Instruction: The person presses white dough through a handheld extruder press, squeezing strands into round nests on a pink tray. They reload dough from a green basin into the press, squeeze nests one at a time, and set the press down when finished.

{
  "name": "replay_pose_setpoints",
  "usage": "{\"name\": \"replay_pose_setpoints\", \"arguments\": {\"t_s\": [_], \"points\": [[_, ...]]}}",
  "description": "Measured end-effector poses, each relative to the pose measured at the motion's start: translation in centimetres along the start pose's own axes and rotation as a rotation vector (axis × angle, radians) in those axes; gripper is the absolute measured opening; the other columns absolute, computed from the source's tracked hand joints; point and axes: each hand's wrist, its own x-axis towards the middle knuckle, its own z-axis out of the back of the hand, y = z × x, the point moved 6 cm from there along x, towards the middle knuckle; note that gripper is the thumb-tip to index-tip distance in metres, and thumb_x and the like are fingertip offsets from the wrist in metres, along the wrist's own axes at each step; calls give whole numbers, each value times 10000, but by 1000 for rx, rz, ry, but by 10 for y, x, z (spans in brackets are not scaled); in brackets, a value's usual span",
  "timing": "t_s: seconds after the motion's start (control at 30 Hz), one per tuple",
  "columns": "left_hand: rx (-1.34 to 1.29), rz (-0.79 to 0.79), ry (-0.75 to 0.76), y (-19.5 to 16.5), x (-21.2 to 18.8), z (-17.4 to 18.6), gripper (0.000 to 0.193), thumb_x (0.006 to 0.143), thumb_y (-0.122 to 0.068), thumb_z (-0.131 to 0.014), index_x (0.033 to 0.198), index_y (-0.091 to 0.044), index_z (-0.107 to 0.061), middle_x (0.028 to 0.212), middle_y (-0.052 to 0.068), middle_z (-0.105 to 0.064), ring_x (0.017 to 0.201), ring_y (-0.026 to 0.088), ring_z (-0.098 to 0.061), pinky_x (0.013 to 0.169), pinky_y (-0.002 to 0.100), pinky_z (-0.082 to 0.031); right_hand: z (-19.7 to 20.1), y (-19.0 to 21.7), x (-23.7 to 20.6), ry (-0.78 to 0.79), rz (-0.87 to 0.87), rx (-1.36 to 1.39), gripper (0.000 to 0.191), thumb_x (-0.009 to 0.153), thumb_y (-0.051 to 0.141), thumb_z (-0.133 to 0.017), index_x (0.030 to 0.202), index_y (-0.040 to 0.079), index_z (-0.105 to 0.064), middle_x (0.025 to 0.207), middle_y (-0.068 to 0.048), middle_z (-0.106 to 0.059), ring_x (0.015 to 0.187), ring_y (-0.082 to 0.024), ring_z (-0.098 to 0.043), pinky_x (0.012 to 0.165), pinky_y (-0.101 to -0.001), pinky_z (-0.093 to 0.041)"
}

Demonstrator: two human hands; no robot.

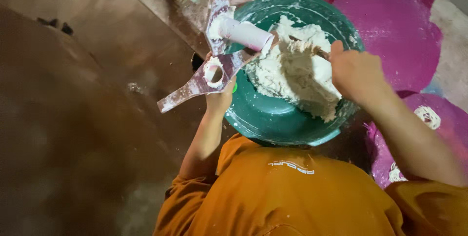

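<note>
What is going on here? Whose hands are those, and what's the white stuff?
The camera sits on a person's head and looks down, so you see their own arms and orange shirt. In front of them is a green bowl full of lumpy white dough. The right hand grips a stick-like tool pushed into the dough. The left hand holds a dough-smeared press, a tube with flat wings, by the bowl's rim. Underneath you can see a brown floor and a pink mat.

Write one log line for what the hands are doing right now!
left hand: holds flour-coated press tool at bowl's edge | right hand: grips stick in white dough | green bowl: in lap
</note>
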Motion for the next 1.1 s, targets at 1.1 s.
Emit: {"name": "replay_pose_setpoints", "arguments": {"t_s": [1.1], "points": [[923, -423, 404, -81, 10, -63, 538, 858, -239, -756, 1341, -82, -580, 1219, 152, -669, 1083, 302, -634, 936, 411, -504, 80, -11, -61, 466, 325, 763, 345, 1048, 355, -554, 1257, 182, -766, 903, -164, -727, 815, -317, -629, 724, -481, -505]]}}
